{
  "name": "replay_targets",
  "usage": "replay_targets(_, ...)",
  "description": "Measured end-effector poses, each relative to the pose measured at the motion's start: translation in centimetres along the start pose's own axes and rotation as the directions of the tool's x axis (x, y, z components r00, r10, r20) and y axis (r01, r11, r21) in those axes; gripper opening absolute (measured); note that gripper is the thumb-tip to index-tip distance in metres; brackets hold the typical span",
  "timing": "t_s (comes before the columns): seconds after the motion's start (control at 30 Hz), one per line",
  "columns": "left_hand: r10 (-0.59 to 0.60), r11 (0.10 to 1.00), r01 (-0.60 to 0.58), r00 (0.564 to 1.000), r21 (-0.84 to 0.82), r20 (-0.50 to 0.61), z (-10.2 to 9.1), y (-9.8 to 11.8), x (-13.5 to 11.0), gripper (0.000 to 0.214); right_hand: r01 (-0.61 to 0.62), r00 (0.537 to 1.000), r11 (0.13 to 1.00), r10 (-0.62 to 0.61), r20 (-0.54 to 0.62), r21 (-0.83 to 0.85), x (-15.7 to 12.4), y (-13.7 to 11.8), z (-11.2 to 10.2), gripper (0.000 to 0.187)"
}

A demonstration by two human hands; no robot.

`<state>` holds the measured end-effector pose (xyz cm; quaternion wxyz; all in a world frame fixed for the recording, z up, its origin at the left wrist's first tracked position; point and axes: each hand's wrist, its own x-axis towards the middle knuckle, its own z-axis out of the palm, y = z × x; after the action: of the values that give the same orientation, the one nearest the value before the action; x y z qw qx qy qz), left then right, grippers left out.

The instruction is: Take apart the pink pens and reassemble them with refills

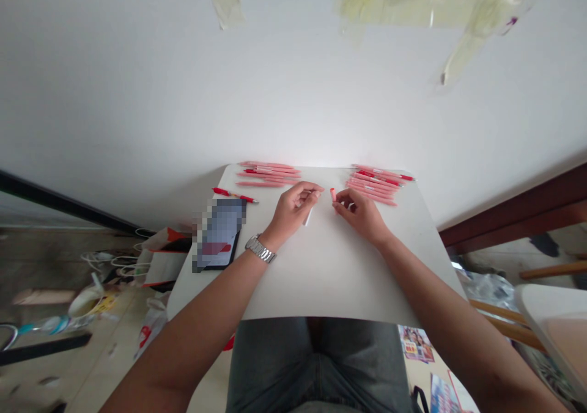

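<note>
My left hand (pixel 293 207) is closed around a thin white pen part (pixel 308 217) over the middle of the white table (pixel 330 278); a metal watch sits on that wrist. My right hand (pixel 360 211) pinches a short pink pen piece (pixel 333 195) just to the right of it. The two hands are close together, a small gap between them. A row of pink pens (pixel 268 173) lies at the table's far left. Another pile of pink and red pens (pixel 376 182) lies at the far right, just beyond my right hand.
A single red pen (pixel 233 195) lies left of my hands, beside a dark phone (pixel 220 234) on the table's left side. A white wall rises right behind the table. Bags, cables and a cup clutter the floor at left; a wooden chair (pixel 550 315) stands at right.
</note>
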<state>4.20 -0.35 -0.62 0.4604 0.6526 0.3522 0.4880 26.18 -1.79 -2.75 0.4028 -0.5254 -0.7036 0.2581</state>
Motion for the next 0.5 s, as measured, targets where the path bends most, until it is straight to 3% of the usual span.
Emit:
replay_targets(0.27,-0.005,1.000,0.005,1.000,0.027,-0.014,-0.2,0.3,0.0,0.029,0.017,0.998,0.987,-0.006,-0.069,0.160,-0.1,-1.1,-0.2,0.023)
replay_targets(0.5,-0.007,1.000,0.007,1.000,0.026,-0.015,-0.1,0.2,0.0,0.029,0.032,0.997,0.998,-0.028,-0.067,0.054,0.0,-0.4,-0.2,0.020)
